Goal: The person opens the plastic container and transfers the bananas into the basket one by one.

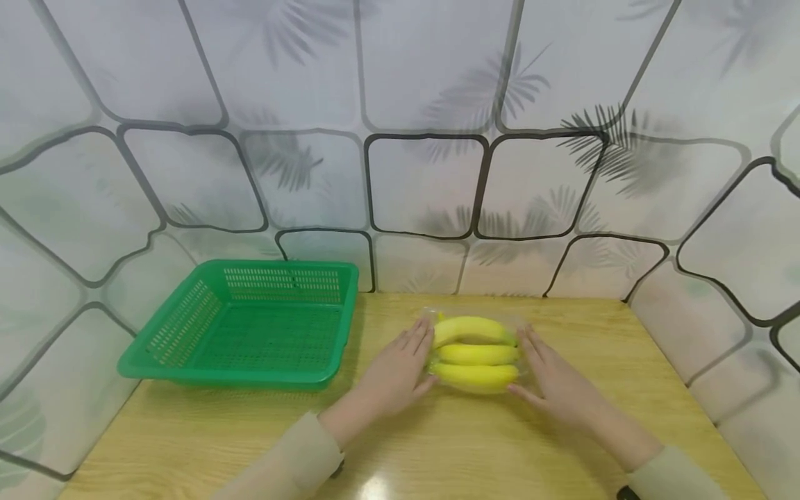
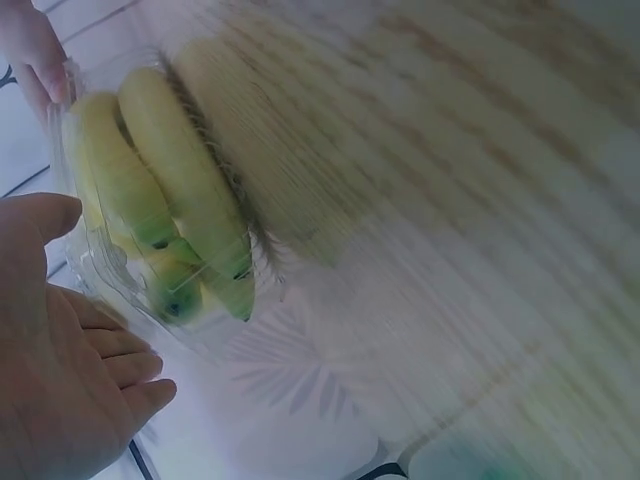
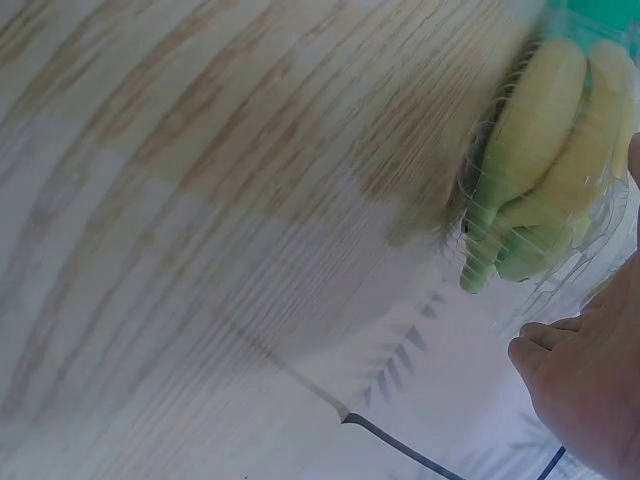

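Note:
Several yellow bananas (image 1: pixel 476 355) lie side by side inside a clear plastic clamshell box (image 2: pixel 90 240) on the table. At the box's left side is my left hand (image 1: pixel 395 368), its fingers extended along the side and its thumb spread toward the near corner. My right hand (image 1: pixel 558 382) mirrors it at the right side, fingers straight and thumb apart. The left wrist view shows the left palm (image 2: pixel 60 360) facing the box, with green-tipped banana ends through the plastic. Much of the right hand (image 3: pixel 590 375) is cut off by the frame edge in its wrist view.
A green plastic basket (image 1: pixel 250 378) with slotted walls stands on the left of the wooden table (image 1: pixel 437 451). Behind and at both sides rises a wall covering (image 1: pixel 425 180) with a stone and leaf pattern, bordering the table edges.

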`<state>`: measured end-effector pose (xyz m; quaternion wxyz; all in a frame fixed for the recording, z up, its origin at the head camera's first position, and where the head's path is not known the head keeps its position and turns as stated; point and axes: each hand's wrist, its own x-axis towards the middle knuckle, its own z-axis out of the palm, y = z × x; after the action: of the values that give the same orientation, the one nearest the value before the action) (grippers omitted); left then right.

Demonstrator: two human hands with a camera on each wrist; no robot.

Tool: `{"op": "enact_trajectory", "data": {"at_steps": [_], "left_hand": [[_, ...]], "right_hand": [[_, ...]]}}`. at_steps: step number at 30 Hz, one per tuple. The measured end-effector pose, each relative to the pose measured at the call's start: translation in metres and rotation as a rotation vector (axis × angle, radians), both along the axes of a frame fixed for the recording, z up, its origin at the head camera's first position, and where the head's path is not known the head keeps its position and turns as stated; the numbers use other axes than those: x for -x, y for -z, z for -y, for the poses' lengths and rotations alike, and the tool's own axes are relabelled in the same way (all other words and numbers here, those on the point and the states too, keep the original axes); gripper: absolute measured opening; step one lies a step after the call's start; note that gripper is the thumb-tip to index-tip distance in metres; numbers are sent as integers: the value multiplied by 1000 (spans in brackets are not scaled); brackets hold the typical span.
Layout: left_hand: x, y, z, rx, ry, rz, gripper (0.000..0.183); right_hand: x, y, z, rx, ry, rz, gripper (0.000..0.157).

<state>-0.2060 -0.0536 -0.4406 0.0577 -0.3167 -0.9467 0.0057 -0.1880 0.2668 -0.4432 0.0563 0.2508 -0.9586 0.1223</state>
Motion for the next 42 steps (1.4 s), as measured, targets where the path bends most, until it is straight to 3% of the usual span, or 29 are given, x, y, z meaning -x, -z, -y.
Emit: {"op": "enact_trajectory", "data": {"at_steps": [11,42], "left_hand": [[-10,3,12,24,10,-73,79],[-34,8,40,-24,-10,-136,80]], "right_hand": [[-3,3,10,3,-22,-18,95],[-2,5,31,-97,-79,-96,97]]}}
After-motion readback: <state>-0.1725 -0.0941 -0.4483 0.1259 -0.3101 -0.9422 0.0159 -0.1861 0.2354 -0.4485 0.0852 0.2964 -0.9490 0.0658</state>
